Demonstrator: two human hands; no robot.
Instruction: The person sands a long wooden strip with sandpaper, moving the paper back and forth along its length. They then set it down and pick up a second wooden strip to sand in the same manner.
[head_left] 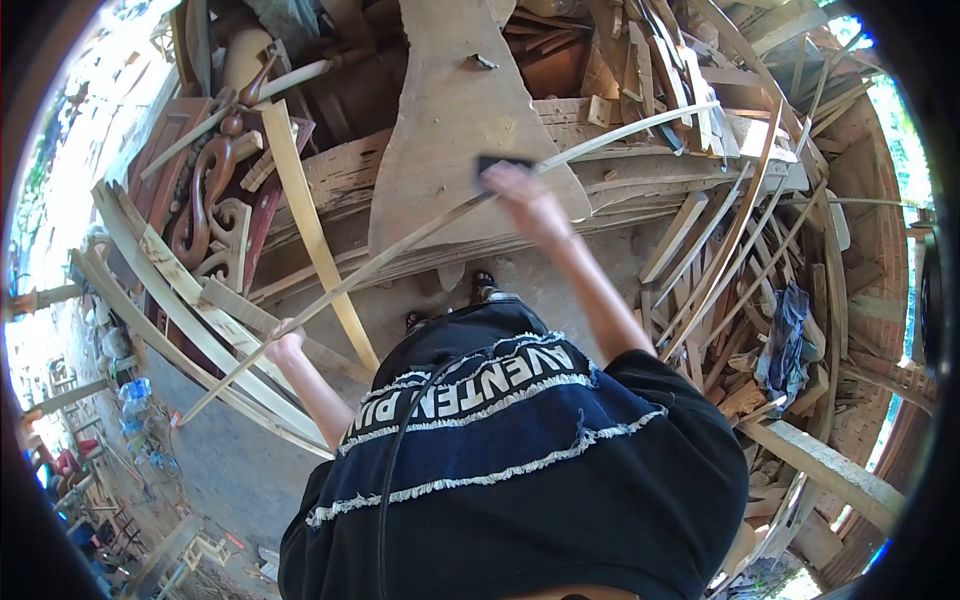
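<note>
A long thin wooden strip (pixel 402 246) runs diagonally from the lower left to the upper right, across a wide wooden slab (pixel 455 130). Near the strip's lower left part, my left hand (pixel 285 342) is closed around it. My right hand (pixel 515 188), slightly blurred, holds a dark pad (pixel 500 165) against the strip over the slab's near end. The fingers of that hand are wrapped over the pad. A small dark scrap (pixel 482 62) lies farther up the slab.
Stacked boards and offcuts (pixel 720 230) crowd the right side. Carved brown wooden pieces (pixel 205 190) stand at the left, beside long curved planks (pixel 165 270). A pale board (pixel 318 235) leans left of the slab. A crumpled cloth (pixel 787 345) hangs at right.
</note>
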